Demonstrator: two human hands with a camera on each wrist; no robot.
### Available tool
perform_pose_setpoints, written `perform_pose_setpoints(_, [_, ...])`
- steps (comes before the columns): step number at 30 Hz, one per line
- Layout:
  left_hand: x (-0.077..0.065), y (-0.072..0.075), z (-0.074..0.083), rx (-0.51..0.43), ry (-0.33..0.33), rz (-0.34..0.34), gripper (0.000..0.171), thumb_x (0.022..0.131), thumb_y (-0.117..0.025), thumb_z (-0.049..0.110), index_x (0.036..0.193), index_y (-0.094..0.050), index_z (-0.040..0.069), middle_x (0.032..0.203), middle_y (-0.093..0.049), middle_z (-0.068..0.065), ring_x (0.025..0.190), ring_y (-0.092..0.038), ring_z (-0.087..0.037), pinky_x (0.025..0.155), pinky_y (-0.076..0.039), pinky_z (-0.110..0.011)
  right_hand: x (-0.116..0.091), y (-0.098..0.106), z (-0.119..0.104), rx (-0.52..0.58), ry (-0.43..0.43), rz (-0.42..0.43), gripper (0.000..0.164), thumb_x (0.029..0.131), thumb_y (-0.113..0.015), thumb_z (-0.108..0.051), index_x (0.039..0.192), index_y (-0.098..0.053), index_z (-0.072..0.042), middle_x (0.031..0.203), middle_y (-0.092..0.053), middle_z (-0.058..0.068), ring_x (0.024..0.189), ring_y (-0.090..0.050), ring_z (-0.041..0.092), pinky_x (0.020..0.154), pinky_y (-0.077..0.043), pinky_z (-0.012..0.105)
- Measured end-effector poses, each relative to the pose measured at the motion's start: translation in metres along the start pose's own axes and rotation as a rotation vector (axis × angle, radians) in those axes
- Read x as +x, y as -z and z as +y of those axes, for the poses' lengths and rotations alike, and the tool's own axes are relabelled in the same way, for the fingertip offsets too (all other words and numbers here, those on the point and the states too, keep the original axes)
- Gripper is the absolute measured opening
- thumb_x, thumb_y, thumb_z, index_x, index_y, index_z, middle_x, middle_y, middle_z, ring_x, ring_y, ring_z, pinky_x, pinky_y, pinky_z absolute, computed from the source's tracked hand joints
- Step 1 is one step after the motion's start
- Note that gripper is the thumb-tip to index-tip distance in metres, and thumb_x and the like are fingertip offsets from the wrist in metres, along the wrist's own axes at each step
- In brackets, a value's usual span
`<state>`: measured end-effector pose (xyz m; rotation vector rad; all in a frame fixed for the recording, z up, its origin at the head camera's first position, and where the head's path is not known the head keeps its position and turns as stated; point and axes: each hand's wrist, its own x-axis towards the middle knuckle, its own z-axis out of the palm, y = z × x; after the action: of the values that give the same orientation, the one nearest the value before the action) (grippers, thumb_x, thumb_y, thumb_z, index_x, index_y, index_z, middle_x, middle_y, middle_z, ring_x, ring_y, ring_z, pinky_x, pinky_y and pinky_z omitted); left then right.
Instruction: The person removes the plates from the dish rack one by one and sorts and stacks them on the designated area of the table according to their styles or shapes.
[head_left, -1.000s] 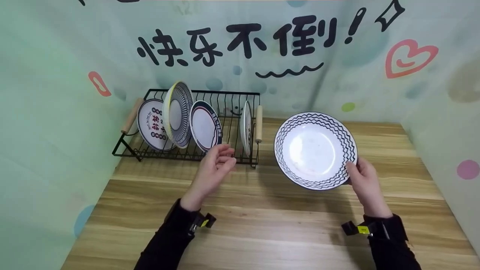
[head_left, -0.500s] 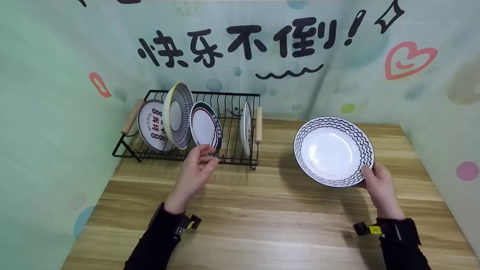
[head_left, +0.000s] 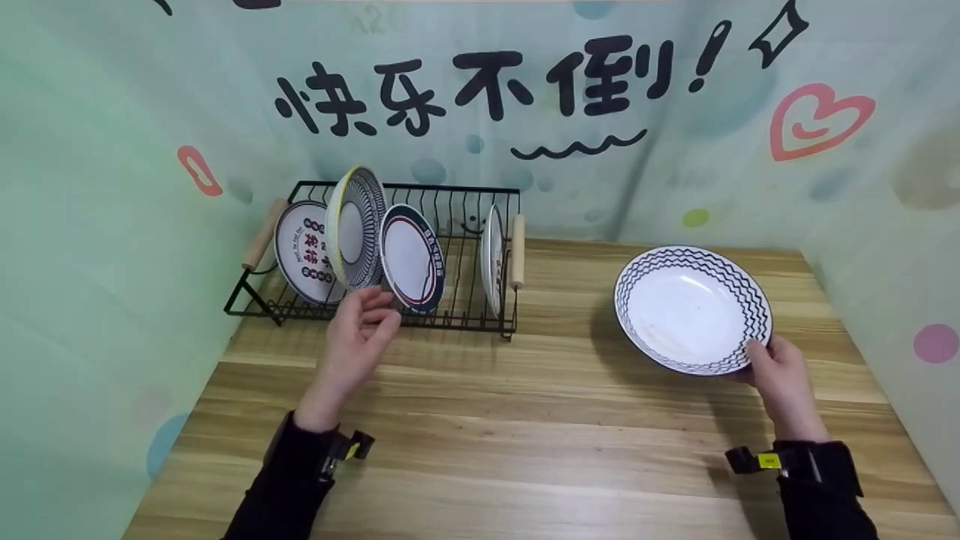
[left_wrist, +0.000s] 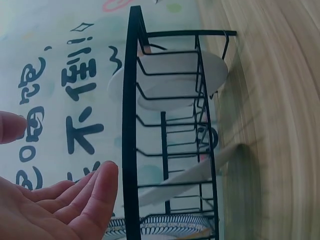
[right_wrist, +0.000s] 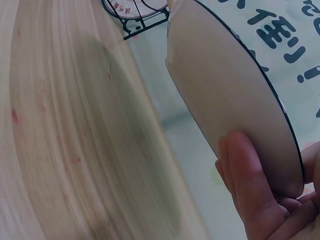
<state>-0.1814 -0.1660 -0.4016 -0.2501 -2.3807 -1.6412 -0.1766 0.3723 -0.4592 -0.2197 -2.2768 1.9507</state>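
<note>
My right hand (head_left: pixel 784 382) grips the right rim of a white shallow bowl (head_left: pixel 690 311) with black zigzag bands. Its thumb lies over the rim, and the right wrist view has the fingers under the pale outer side (right_wrist: pixel 225 85). The bowl is tilted and held above the tabletop. My left hand (head_left: pixel 352 345) holds nothing, fingers loosely bent, in front of a black wire dish rack (head_left: pixel 450 186). In the rack stand a plate with red lettering (head_left: pixel 300 247), a yellow-edged bowl (head_left: pixel 351 229), a dark-rimmed plate (head_left: pixel 409 259) and, at the right end, a white plate (head_left: pixel 491 259).
Wooden handles (head_left: pixel 518 251) stick up at both rack ends. Beneath everything is a wood-grain table (head_left: pixel 510 435). A printed cloth backdrop (head_left: pixel 585 187) closes off the back and both sides.
The bowl has moved right and slightly down with my right hand, tipping flatter. My left hand has drawn left along the rack's front. The dishes in the rack have stayed put.
</note>
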Motion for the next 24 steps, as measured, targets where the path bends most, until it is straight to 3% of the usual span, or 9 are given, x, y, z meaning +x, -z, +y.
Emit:
perform_pose_setpoints(9, [-0.001, 0.016, -0.004, 0.062, 0.009, 0.036, 0.052, 0.094, -0.063, 0.009, 0.137, -0.041, -0.010, 0.132, -0.055, -0.025, 0.113, -0.059, -0.035, 0.095, -0.051, -0.047, 0.003, 0.018, 0.006, -0.111, -0.084, 0.035, 0.056, 0.103, -0.037, -0.015, 0.137, -0.026, 0.028, 0.095, -0.060, -0.002, 0.075, -0.066, 0.006, 0.073, -0.059, 0.026])
perform_pose_setpoints(15, [-0.001, 0.024, -0.007, 0.123, 0.029, 0.054, 0.056, 0.095, -0.063, 0.012, 0.140, -0.038, -0.010, 0.134, -0.053, -0.024, 0.114, -0.058, -0.031, 0.093, -0.052, -0.043, 0.006, 0.027, 0.012, -0.120, -0.140, 0.023, 0.058, 0.104, -0.036, -0.017, 0.141, -0.022, 0.025, 0.096, -0.060, -0.003, 0.077, -0.067, 0.007, 0.075, -0.058, 0.024])
perform_pose_setpoints(20, [0.001, 0.029, -0.009, 0.154, 0.037, 0.070, 0.057, 0.095, -0.063, 0.012, 0.140, -0.037, -0.010, 0.135, -0.052, -0.024, 0.115, -0.057, -0.032, 0.093, -0.051, -0.044, 0.009, 0.032, 0.015, -0.130, -0.187, 0.008, 0.061, 0.104, -0.034, -0.020, 0.143, -0.017, 0.025, 0.113, -0.056, 0.017, 0.078, -0.068, 0.009, 0.076, -0.056, 0.020])
perform_pose_setpoints(24, [0.003, 0.032, -0.009, 0.176, 0.030, 0.085, 0.056, 0.096, -0.062, 0.014, 0.140, -0.038, -0.011, 0.135, -0.052, -0.024, 0.115, -0.057, -0.033, 0.093, -0.051, -0.045, 0.009, 0.036, 0.018, -0.095, -0.209, -0.004, 0.063, 0.105, -0.032, -0.021, 0.144, -0.011, 0.024, 0.128, -0.044, 0.030, 0.079, -0.069, 0.010, 0.077, -0.055, 0.017])
